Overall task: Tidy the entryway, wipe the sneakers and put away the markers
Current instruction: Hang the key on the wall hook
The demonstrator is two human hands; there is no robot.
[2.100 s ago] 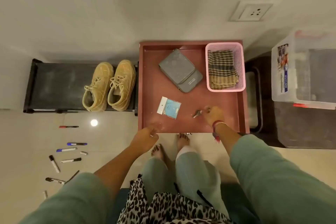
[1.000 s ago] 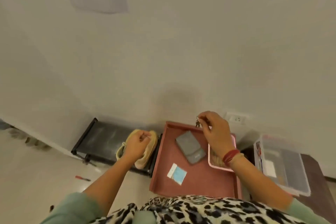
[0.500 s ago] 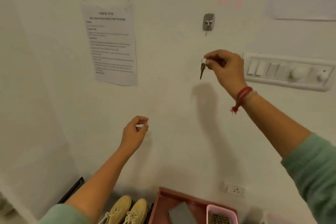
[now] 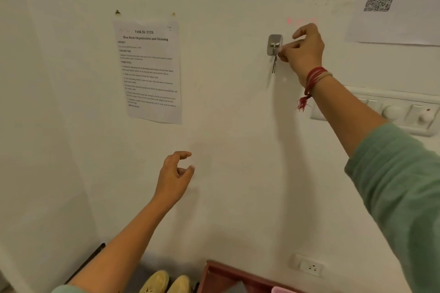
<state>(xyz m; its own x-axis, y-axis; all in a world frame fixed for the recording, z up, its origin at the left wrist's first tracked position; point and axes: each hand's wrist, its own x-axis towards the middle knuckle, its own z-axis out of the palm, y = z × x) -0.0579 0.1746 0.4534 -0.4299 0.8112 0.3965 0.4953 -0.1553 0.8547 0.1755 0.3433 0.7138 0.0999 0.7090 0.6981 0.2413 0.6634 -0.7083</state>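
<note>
Pinching key (image 4: 274, 64) at hook (image 4: 275, 41), sheet (image 4: 150, 71) w/ "ID: 2723"

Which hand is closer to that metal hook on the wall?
Right. The right hand is at the metal hook, pinching the key that dangles there; the left hand hovers open, far below and to the hook's left.

Two tan suede sneakers (image 4: 166, 282) stand on the low black shoe rack (image 4: 94, 256). Just beside it, the rimmed reddish-brown surface (image 4: 223, 272) carries a pink basket (image 4: 283, 290).

Tan sneakers (image 4: 164, 282); red wristband (image 4: 313, 77); green sleeve (image 4: 400, 173); silver hook (image 4: 275, 44).
</note>
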